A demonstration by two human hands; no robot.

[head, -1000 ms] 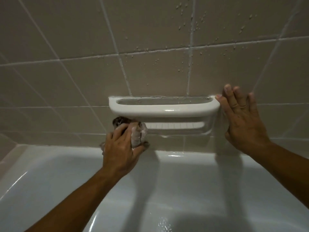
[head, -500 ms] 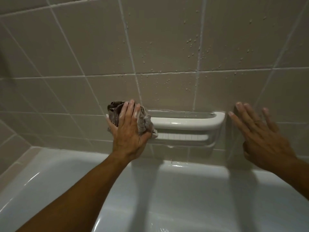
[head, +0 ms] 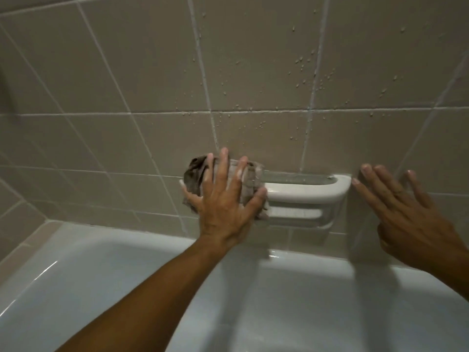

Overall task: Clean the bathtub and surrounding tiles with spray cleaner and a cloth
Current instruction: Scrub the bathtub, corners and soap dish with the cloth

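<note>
A crumpled grey-brown cloth (head: 196,171) lies over the left end of the white ceramic soap dish (head: 317,191) set into the beige wall tiles (head: 253,72). My left hand (head: 223,207) presses the cloth against the dish and wall, fingers spread and straight. My right hand (head: 406,219) lies flat on the tile just right of the dish, fingers straight, holding nothing. Droplets dot the tiles above the dish. The white bathtub (head: 101,250) runs below. No spray bottle is in view.
The tub's rim meets a second tiled wall at the left corner (head: 38,224). The tub's wet inner surface (head: 304,313) fills the lower part of the view under both arms.
My left hand has carried the cloth up from under the dish's left end onto that end, fingers now spread. My right hand has stayed flat on the tile by the dish.
</note>
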